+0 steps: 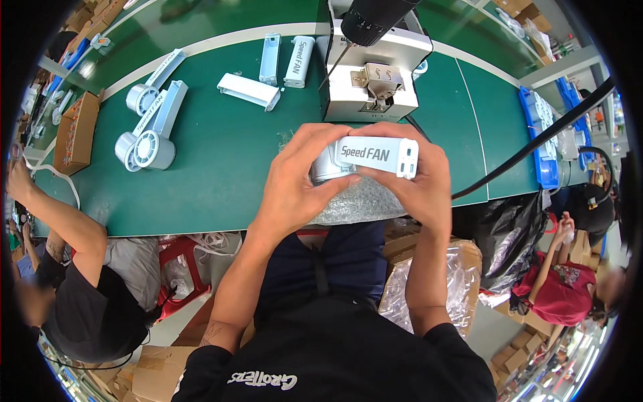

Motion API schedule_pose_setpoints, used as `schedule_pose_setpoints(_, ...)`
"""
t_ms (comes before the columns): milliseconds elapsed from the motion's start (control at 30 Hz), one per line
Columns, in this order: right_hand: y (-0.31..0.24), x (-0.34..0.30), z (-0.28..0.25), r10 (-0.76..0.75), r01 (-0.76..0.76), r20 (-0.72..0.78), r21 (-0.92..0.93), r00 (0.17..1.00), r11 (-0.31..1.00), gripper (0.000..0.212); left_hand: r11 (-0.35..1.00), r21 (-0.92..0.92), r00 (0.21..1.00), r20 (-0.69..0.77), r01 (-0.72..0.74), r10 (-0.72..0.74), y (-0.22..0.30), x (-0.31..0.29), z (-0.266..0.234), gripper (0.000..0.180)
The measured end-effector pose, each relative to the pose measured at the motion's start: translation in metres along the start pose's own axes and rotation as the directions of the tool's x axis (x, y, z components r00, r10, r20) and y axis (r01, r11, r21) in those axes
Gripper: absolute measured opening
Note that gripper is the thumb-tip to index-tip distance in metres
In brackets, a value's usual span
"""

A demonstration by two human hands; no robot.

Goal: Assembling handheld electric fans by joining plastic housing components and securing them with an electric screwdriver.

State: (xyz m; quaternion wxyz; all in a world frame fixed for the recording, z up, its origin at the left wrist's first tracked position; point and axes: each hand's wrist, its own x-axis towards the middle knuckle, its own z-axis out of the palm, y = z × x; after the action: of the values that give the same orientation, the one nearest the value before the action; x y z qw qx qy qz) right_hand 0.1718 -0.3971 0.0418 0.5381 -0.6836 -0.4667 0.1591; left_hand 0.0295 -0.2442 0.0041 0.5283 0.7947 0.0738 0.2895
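Note:
Between my two hands is a light-blue handheld fan (pixel 375 155), held sideways above the near edge of the green table. My left hand (pixel 295 177) closes around its round head end. My right hand (pixel 429 174) grips the handle end, thumb below and fingers behind; slots show in that end. Just beyond stands a white screw-feeding machine (pixel 402 53) with a metal mechanism on its front. A black electric screwdriver (pixel 375 23) hangs over it, its thin bit pointing down. Beneath my hands lies a sheet of bubble wrap (pixel 362 201).
Several fans (pixel 155 149) lie at the left of the table (pixel 221 174). Handle shells (pixel 249 91) lie at the back. A cardboard box (pixel 75 130) stands far left, a blue tray (pixel 542 147) of parts far right. A black cable (pixel 536 141) crosses the right side. Co-workers sit on both sides.

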Motion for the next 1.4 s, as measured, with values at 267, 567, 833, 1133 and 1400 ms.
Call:
schedule_pose_setpoints(267, -0.063, 0.075, -0.011, -0.309, 0.361, -0.35, 0.095, 0.885, 0.928, 0.054, 0.995, 0.104, 0.996, -0.092, 0.013, -0.003, 0.004, 0.003, 0.004, 0.059)
schedule_pose_setpoints(567, -0.081, 0.06, -0.025, -0.15, 0.551, -0.696, 0.397, 0.702, 0.734, 0.048, 0.992, 0.122, 0.979, -0.203, 0.03, -0.005, 0.002, -0.009, -0.008, 0.054)
schedule_pose_setpoints(833, -0.09, 0.106, -0.033, -0.293, 0.452, -0.588, 0.141, 0.754, 0.881, 0.098, 0.997, 0.053, 0.968, -0.246, 0.06, -0.045, -0.01, -0.004, 0.003, 0.053)
schedule_pose_setpoints(1133, -0.092, 0.13, -0.025, -0.29, 0.438, -0.515, 0.191, 0.807, 0.879, 0.078, 0.996, 0.026, 0.963, -0.256, 0.087, -0.078, -0.01, -0.003, 0.0, 0.056)
schedule_pose_setpoints(1400, -0.078, 0.083, -0.061, -0.386, 0.352, -0.119, 0.702, 0.915, 0.619, 0.105, 0.984, 0.147, 0.972, -0.224, 0.099, -0.064, -0.003, 0.003, 0.008, 0.065)
